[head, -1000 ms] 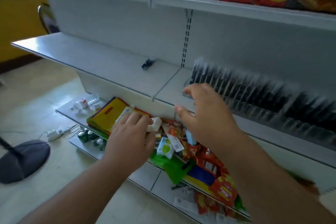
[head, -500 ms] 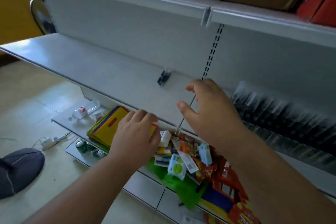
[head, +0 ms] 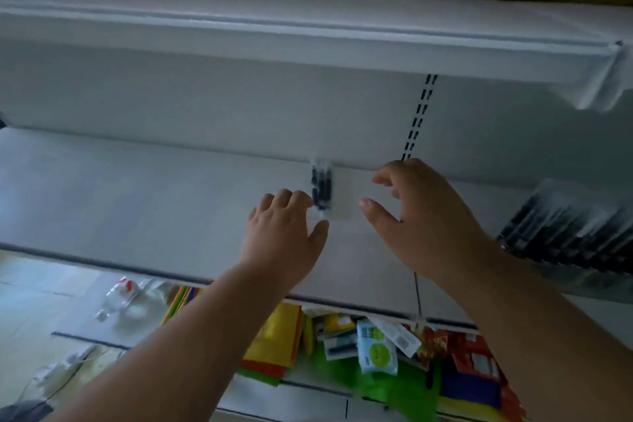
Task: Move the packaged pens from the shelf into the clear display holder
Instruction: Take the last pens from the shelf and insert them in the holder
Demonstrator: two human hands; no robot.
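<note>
The pen packet [head: 322, 189] lies flat on the shelf [head: 137, 202], between the left hand [head: 284, 236] and the right hand [head: 421, 216]. Both hands are spread wide, nothing is held. The slippery wrapping should be pinched by its edges.

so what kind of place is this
Probably a small shop: white metal retail shelving on slotted uprights, rows of packaged pens on display, and mixed packaged goods on the shelf below.

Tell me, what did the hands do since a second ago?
Both hands rose from over the lower shelf's snack clutter to the middle shelf. The left hand and right hand now flank the pen pack, open, not yet holding it. The pack stays put.
</note>
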